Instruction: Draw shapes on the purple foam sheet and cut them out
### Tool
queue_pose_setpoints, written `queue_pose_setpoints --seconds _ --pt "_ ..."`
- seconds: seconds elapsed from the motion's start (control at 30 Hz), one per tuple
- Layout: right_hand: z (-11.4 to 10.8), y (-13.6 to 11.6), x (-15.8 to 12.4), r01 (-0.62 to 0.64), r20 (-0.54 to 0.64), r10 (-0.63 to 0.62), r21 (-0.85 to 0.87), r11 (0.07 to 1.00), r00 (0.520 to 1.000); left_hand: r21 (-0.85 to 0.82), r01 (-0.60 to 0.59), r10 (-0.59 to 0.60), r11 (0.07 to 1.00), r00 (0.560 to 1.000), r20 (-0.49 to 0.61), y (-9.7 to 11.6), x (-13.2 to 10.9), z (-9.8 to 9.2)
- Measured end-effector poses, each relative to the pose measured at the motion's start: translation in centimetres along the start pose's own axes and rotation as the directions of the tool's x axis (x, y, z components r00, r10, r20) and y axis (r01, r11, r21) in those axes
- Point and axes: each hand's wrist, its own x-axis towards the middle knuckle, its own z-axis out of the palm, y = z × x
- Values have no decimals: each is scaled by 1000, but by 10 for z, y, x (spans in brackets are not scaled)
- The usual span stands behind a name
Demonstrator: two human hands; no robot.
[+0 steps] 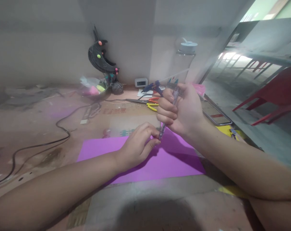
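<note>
A slim, see-through pen (pixel 162 131) is held at a slant above a purple sheet of paper (pixel 176 165). My right hand (pixel 184 107) is closed around its upper part, fingers curled and palm turned up. At the lower end, my left hand (pixel 140 142) pinches the tip between thumb and fingers. Whether it is a pen or a mechanical pencil I cannot tell for sure. Both hands hang over the paper, which lies flat on the table and is partly covered by my left hand and forearm.
Behind the hands lie pliers with orange and yellow handles (pixel 152 107), a glue gun (pixel 150 87) and a small digital clock (pixel 141 82). A black cable (pixel 63 123) runs across the left side. A clear bottle (pixel 187 61) stands at the back; a phone (pixel 216 112) rests at right.
</note>
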Motion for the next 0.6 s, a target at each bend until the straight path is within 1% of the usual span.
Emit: queue_pose_setpoints --seconds 0.13,0.2,0.23,0.3,0.37,0.43,0.47,0.53,0.6 --pt "3 0 -1 -11 -45 11 -15 1000 999 7 16 -16 1000 1000 7 -1 0 -1" --pt "6 -8 -4 22 -53 -25 -46 999 998 23 28 -29 999 999 35 -1 -1 0" --pt "7 -15 -5 67 -54 -71 -77 995 996 42 37 -40 998 996 74 -1 -2 1" --pt "6 -32 -6 182 -75 -197 -178 967 977 123 61 -85 991 977 195 -2 -4 4" --pt "0 -49 -5 283 -108 -330 -310 907 938 249 91 -170 964 933 317 -3 -4 8" --pt "-14 -58 0 341 -133 -425 -410 846 895 371 124 -274 920 881 385 -1 -3 9" --pt "-24 -59 2 335 -136 -430 -437 835 893 418 137 -319 898 856 406 0 -3 9" --pt "-48 -52 6 270 -151 -391 -505 820 908 476 145 -379 868 811 445 7 -2 7" --pt "-75 -39 4 180 -110 -296 -581 794 949 499 120 -393 858 780 487 18 -6 3"
